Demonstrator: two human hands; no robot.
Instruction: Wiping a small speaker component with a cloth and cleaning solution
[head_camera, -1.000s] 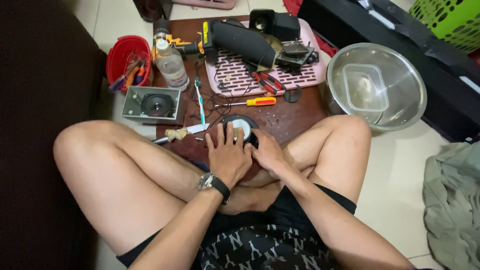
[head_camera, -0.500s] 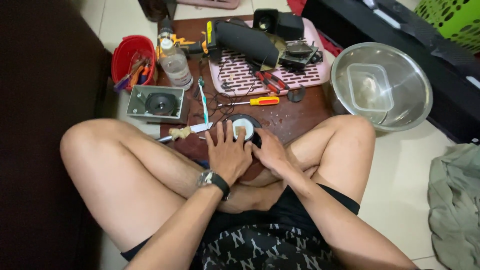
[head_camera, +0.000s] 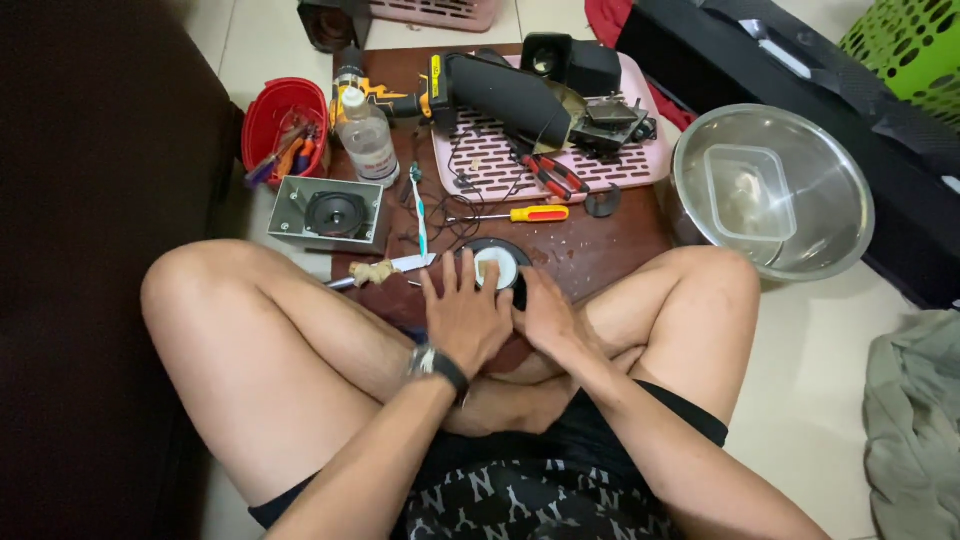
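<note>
A round black speaker with a pale centre lies on the near edge of a low brown wooden table. My left hand, with a dark wristwatch on the wrist, rests on the speaker's left side, fingers spread over it. My right hand grips its right rim. I sit cross-legged with my knees on either side of the table edge. A kitchen knife lies just left of my left hand, and a toothbrush lies beyond it.
A pink slotted tray holds a black tube, pliers and electronic parts. An orange screwdriver, plastic bottle, yellow drill, boxed speaker, red tool bucket and steel bowl surround it.
The view has shifted slightly, so the table sits a little higher and further right. Both hands stay on the round speaker with little movement.
</note>
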